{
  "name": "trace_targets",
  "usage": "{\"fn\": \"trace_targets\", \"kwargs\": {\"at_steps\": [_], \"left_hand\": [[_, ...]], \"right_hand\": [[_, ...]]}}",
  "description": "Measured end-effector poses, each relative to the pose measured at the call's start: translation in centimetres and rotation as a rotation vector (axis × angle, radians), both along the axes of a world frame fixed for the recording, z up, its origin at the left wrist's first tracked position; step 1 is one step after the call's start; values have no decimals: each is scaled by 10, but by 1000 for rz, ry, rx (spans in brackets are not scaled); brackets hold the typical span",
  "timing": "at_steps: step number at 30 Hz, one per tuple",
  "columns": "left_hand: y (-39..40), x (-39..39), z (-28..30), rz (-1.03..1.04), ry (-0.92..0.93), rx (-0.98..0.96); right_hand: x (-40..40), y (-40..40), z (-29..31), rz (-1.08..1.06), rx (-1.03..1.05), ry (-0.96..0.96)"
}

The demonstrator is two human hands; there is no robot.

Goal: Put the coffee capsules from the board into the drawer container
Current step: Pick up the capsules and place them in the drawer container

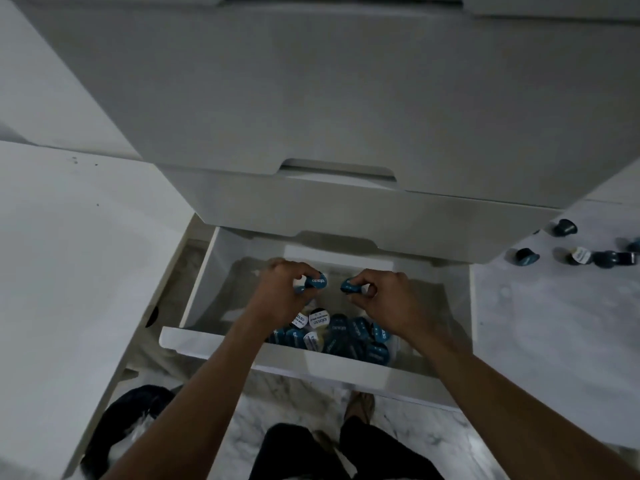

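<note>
Coffee capsules (332, 332), dark blue with pale lids, lie heaped in the clear container (221, 292) inside the open drawer (277, 362); more of them (581, 255) sit loose on the pale board (554, 306) at the far right, beside the drawer unit (311, 98). We see both hands over the container. The left hand (282, 289) has its grip clenched around capsules (317, 283), one label facing up between the fingers. The right hand (384, 294) likewise has its grip closed on a capsule (350, 285), pinched at the fingertips. Both loads hang above the heap, apart from it and from each other. We judge the step in hand to be the drop into the container. The next move calls for loosening each grip so the capsules fall within the container walls, then reaching right to the board for the remaining scattered ones, which look prone to rolling.
</note>
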State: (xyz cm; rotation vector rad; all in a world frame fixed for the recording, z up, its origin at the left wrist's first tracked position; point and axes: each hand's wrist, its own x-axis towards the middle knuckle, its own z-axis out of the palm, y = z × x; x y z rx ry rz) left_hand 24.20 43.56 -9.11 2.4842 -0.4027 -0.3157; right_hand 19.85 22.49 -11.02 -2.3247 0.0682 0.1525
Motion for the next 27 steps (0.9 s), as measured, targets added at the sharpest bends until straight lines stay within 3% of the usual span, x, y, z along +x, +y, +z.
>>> {"fn": "trace_targets", "kwargs": {"at_steps": [9,27], "left_hand": [[-14,23,-23,-110,164,117],[-11,21,-27,-150,162,98]], "right_hand": [[16,7,-23,50,-35,127],[13,0,-28,105,9,188]]}}
